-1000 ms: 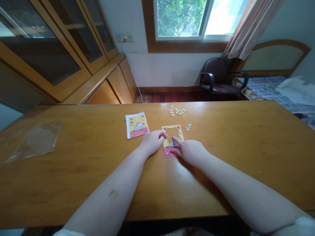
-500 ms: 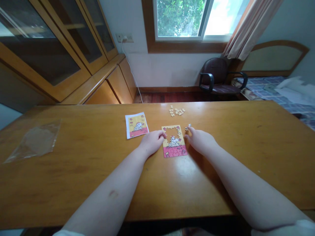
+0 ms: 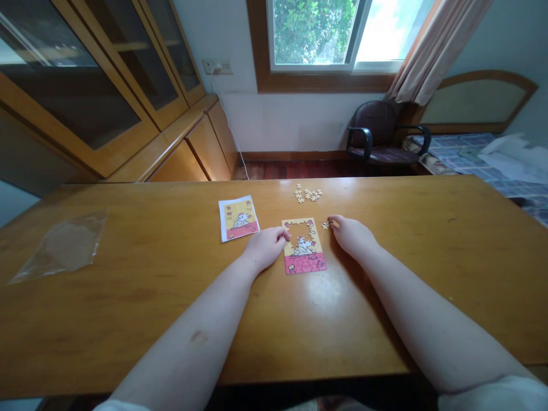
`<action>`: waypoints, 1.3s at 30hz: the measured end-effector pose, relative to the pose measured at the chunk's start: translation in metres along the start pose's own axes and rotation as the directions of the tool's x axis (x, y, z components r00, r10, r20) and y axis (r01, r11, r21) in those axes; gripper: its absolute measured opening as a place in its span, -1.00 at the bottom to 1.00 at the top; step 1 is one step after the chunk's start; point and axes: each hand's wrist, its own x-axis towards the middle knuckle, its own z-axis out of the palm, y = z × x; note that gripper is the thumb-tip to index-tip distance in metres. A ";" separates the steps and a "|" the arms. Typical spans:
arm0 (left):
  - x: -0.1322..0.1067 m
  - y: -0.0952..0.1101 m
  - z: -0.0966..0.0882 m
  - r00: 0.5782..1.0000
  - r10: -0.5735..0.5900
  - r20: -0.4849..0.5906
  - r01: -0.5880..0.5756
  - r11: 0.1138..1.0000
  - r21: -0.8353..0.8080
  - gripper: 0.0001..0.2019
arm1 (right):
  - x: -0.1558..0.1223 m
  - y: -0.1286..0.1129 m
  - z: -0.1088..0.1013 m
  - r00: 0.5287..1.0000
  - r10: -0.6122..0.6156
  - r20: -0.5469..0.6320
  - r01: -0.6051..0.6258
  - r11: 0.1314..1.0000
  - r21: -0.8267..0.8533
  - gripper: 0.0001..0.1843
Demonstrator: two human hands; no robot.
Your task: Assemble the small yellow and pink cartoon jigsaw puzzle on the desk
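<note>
A small yellow and pink jigsaw puzzle point(image 3: 303, 249) lies partly built in the middle of the wooden table point(image 3: 128, 297). My left hand point(image 3: 265, 246) rests at its left edge, fingers curled, fingertips touching the upper left corner. My right hand point(image 3: 351, 235) sits to the right of the puzzle, its fingers pinched on the few loose pieces point(image 3: 326, 225) beside the upper right corner. A heap of loose pieces point(image 3: 307, 194) lies farther back. The reference picture card point(image 3: 238, 217) lies left of the puzzle.
A clear plastic bag point(image 3: 62, 246) lies at the table's far left. Behind the table stand wooden glass-door cabinets point(image 3: 98, 85), a dark armchair point(image 3: 379, 134) under the window, and a bed point(image 3: 483, 154) at the right.
My right hand has left the puzzle's middle and moved right and back to the loose pieces beside its upper right corner. The left hand has stayed put.
</note>
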 end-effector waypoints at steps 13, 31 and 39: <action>0.001 0.000 0.001 1.000 -0.003 0.004 0.003 1.000 0.000 -0.75 | 0.000 -0.001 -0.001 0.998 0.061 -0.017 -0.062 0.998 -0.004 -0.65; -0.001 0.004 -0.002 1.000 -0.022 0.017 0.022 1.000 -0.004 -0.73 | -0.001 -0.004 -0.007 0.996 0.091 -0.005 -0.091 0.996 0.003 -0.67; -0.001 0.002 -0.001 1.000 -0.007 0.013 0.007 1.000 0.003 -0.73 | -0.002 -0.006 -0.005 0.993 0.081 0.083 -0.082 0.997 0.013 -0.76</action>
